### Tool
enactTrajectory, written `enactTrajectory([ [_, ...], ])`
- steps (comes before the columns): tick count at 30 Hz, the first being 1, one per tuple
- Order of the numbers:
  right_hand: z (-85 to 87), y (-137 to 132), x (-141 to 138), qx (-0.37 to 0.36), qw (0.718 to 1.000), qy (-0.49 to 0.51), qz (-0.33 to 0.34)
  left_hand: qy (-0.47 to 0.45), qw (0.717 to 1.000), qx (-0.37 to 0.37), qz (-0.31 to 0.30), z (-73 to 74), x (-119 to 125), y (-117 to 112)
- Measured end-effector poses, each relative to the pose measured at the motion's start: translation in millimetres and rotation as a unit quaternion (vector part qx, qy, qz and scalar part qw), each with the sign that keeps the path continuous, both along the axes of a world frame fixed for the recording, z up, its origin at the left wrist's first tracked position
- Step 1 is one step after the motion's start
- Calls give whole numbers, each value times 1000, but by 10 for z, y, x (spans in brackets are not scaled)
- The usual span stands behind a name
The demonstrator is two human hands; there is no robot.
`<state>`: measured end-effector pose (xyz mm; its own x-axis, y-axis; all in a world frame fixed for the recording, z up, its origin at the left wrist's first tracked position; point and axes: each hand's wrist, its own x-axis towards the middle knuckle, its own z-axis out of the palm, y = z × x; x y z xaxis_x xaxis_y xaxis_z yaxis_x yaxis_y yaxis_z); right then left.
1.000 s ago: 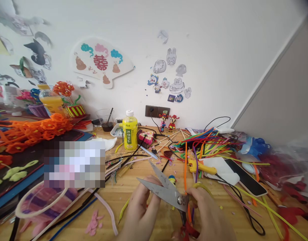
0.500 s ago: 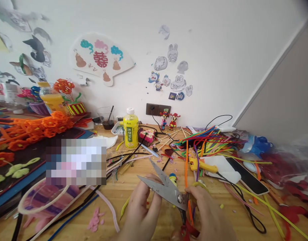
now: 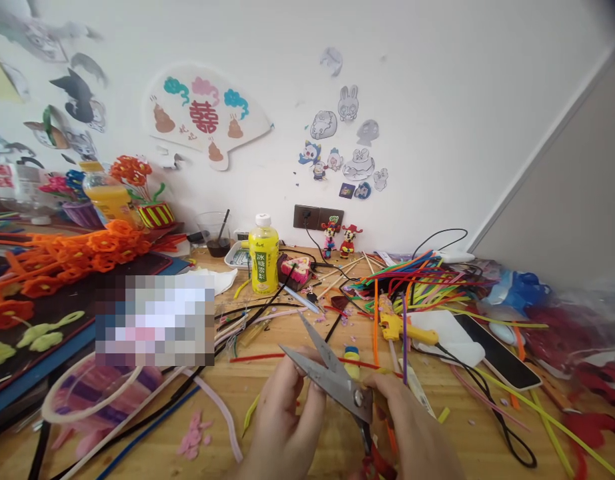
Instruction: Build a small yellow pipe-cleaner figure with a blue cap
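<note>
Steel scissors (image 3: 332, 383) with red handles are held low in the middle of the view, blades apart and pointing up and left. My left hand (image 3: 287, 420) pinches the blades near their base. My right hand (image 3: 407, 430) grips the scissors near the pivot, hiding most of the handles. A red pipe cleaner (image 3: 267, 356) runs across the desk behind the blades, and I cannot tell if it lies between them. Just beyond the blades stands a small yellow and blue pipe-cleaner figure (image 3: 352, 363).
A yellow glue gun (image 3: 407, 331) and a heap of coloured pipe cleaners (image 3: 417, 285) lie to the right, beside a phone (image 3: 497, 351). A yellow bottle (image 3: 263, 263) stands at the back. Orange pipe-cleaner flowers (image 3: 72, 257) lie at left, next to a pixelated patch.
A red pipe cleaner now stretches across the desk behind the blades. The scissors and both hands have shifted only slightly.
</note>
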<state>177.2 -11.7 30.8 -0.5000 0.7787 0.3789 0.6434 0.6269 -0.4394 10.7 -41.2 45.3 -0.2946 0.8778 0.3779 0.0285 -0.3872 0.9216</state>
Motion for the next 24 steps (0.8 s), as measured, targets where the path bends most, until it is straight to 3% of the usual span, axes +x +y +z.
enactTrajectory([
  [6,45,-30,-49,-10,999,8,-32,34,999,10,8,9,-9,18],
  [16,-60,-52,-31,-40,999,9,-12,54,998,23,8,-23,-26,21],
  [24,-23,-71,-94,7,1000,2,-15,32,999,9,35,18,-22,16],
])
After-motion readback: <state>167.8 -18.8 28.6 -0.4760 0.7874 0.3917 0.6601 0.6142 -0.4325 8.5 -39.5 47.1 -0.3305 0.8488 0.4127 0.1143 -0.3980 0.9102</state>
